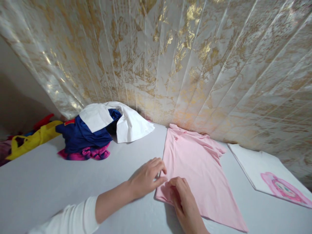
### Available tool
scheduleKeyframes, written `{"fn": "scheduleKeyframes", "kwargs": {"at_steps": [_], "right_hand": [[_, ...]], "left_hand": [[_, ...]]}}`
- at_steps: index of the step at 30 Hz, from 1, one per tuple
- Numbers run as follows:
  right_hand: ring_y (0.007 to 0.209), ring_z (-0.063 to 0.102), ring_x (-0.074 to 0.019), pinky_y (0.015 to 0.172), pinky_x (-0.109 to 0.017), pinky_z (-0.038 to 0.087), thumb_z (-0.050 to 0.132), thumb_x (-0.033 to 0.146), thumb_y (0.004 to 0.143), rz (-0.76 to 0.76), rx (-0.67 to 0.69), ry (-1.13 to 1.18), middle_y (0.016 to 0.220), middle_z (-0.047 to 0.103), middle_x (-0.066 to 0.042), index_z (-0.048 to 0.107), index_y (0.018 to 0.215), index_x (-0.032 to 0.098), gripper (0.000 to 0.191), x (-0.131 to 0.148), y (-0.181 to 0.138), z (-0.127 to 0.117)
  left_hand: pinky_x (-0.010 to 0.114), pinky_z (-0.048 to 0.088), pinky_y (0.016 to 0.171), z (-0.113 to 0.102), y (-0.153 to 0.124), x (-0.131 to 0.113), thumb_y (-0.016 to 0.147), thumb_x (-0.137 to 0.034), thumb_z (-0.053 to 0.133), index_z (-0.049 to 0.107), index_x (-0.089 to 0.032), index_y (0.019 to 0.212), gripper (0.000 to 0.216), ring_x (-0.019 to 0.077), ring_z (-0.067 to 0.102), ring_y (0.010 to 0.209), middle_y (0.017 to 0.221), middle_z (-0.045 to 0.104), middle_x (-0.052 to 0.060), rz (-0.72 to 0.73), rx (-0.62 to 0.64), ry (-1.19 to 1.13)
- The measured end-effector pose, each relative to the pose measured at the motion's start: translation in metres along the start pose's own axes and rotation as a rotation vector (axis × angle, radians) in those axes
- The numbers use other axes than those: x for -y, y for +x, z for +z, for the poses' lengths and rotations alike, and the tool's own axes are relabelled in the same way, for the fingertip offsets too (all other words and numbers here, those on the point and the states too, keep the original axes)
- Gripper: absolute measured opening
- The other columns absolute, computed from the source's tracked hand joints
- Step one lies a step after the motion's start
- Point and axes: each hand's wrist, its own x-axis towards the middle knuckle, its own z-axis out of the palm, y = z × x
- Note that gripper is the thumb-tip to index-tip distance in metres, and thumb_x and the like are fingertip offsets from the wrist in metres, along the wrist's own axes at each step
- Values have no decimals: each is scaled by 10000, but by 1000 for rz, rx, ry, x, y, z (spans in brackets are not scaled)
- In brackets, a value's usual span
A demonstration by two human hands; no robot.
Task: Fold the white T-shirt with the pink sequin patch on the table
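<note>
A pink T-shirt [195, 169] lies spread on the pale bed-like surface in front of me, its sleeves toward the curtain and its hem toward me. My left hand [148, 177] is at the shirt's left edge, thumb and bent fingers closing on the cloth near the lower corner. Just right of it, my right hand [184, 201] has its fingers curled down on the cloth by the hem; its thumb is partly hidden. Small wrinkles show in the fabric around the fingertips and near the sleeve.
A white garment with a pink cartoon print [275, 175] lies flat at the right. At the left is a heap of navy clothes [85, 135], with white cloth [131, 125] on top. Yellow cloth [34, 139] lies beyond. A gold-patterned curtain [156, 58] hangs behind.
</note>
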Motion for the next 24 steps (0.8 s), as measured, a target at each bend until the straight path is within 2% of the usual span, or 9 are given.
{"fn": "scheduleKeyframes", "kwargs": {"at_steps": [2,5,9,14,20,24], "right_hand": [[806,517,-186,685,-301,442,390,7,839,24,18,7,866,573,-32,514,930,219,262,-2,0,0],[821,523,-188,708,-311,441,411,5,818,33,28,23,868,569,-26,523,898,218,253,-1,2,-2],[815,531,-183,718,-313,438,442,55,866,76,22,51,849,568,-15,519,844,219,183,5,4,-4],[807,535,-175,747,-323,423,468,40,859,78,82,41,844,571,-4,532,835,219,192,6,4,-4],[779,544,-172,708,-310,419,465,24,826,65,55,57,805,586,-1,545,812,216,208,6,6,-5],[765,524,-172,709,-316,412,446,-18,765,60,66,59,785,582,2,543,800,214,254,6,6,-5]], "left_hand": [[288,399,809,-3,-25,-12,844,-260,722,523,-213,922,219,178,524,867,918,573,-16,25,73,-103],[291,377,801,-4,-45,-19,819,-187,747,518,-215,910,248,180,507,887,952,569,-17,-2,112,-131],[285,373,785,1,-45,-16,859,-103,687,531,-208,875,189,172,517,875,907,574,-19,-31,64,-149],[277,380,772,5,-44,-15,858,-5,628,506,-198,823,231,167,522,838,846,570,-24,-19,32,-162],[303,376,719,7,-47,-20,858,-99,660,502,-208,890,194,192,519,807,890,580,-10,-80,45,-4],[312,386,749,11,-48,-19,879,-66,613,524,-210,900,171,196,537,833,895,599,-5,-33,54,8]]}}
